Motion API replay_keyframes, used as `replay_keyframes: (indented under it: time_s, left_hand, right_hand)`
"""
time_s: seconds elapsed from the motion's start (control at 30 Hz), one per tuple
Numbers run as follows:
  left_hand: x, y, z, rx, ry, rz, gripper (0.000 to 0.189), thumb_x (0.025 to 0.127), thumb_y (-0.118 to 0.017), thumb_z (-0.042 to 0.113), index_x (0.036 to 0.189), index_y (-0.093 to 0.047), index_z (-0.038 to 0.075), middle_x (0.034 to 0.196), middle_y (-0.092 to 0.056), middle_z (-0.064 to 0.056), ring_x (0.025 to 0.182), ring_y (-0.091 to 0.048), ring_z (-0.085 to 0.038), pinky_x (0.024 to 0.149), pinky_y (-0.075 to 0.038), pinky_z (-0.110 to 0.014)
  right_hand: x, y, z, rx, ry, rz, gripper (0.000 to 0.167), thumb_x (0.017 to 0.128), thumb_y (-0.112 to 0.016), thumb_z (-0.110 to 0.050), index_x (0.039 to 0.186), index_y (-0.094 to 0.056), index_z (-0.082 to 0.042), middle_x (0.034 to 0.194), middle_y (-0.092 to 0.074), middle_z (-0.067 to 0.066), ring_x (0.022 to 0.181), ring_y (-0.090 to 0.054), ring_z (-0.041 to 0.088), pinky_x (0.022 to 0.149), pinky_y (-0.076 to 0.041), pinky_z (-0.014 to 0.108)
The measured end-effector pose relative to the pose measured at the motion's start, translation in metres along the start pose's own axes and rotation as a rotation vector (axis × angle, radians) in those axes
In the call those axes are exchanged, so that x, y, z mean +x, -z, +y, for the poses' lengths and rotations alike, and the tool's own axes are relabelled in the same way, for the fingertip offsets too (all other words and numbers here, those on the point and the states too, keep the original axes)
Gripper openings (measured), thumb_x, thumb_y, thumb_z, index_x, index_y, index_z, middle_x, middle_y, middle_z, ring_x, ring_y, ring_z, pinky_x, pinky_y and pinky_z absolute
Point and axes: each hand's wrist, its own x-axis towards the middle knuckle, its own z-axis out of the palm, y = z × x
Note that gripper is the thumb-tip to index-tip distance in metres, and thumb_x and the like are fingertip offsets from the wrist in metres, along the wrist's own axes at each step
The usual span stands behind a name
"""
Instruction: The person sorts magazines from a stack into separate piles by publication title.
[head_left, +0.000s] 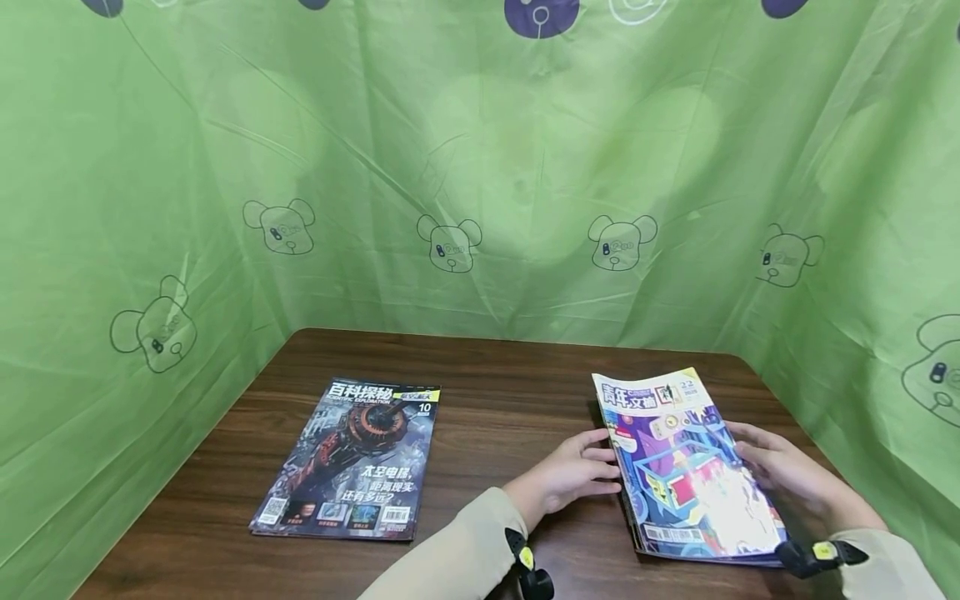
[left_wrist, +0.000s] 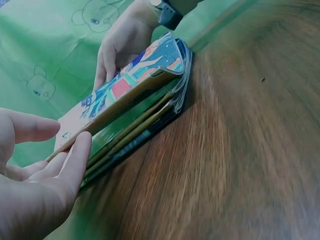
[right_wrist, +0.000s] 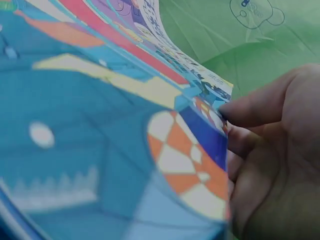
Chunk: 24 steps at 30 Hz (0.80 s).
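On the right of the table lies a stack of magazines, topped by a colourful purple and blue magazine (head_left: 678,467). In the left wrist view a gap shows between this top magazine (left_wrist: 122,87) and the ones below (left_wrist: 132,132). My left hand (head_left: 573,471) is at the stack's left edge, its straight fingers (left_wrist: 75,157) touching the top magazine's side and its thumb held apart. With thumb and fingers, my right hand (head_left: 787,471) pinches the right edge of the top magazine (right_wrist: 192,165); its fingertips are partly hidden behind the cover.
A dark magazine (head_left: 352,458) with a space-machine cover lies flat at the left of the brown wooden table (head_left: 487,408). Green curtains (head_left: 525,167) printed with bear faces surround the table at the back and sides.
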Motion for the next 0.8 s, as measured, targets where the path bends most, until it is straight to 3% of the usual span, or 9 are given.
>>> replay_keyframes:
  time_s: [0.1,0.3,0.8]
  left_hand:
    - [0.002,-0.005,-0.001,0.002,0.004,-0.020,0.067,0.087,-0.058,-0.017,0.149,-0.037,-0.005,0.121,-0.060,-0.017,0.100,-0.066,-0.028,0.091,-0.057,-0.043]
    - [0.005,-0.010,-0.007,0.033,0.011,-0.021,0.064,0.088,-0.058,-0.016,0.148,-0.038,-0.007,0.130,-0.055,-0.017,0.097,-0.065,-0.024,0.090,-0.058,-0.041]
    - [-0.001,-0.021,-0.003,0.180,-0.032,0.054,0.063,0.086,-0.060,-0.011,0.146,-0.042,-0.006,0.133,-0.053,-0.021,0.097,-0.065,-0.027,0.084,-0.060,-0.042]
  right_hand:
    - [-0.002,0.001,0.002,-0.044,-0.038,0.041,0.063,0.109,-0.037,-0.016,0.147,-0.001,0.019,0.114,-0.068,0.005,0.096,-0.068,0.023,0.079,-0.059,0.039]
    - [-0.006,0.002,0.006,-0.121,-0.104,0.100,0.060,0.108,-0.035,-0.014,0.148,-0.005,0.019,0.113,-0.066,0.013,0.092,-0.067,0.028,0.077,-0.059,0.041]
    - [-0.001,-0.001,0.004,-0.250,-0.232,0.187,0.055,0.105,-0.036,-0.011,0.144,-0.017,0.024,0.111,-0.065,0.019,0.093,-0.066,0.027,0.077,-0.057,0.041]
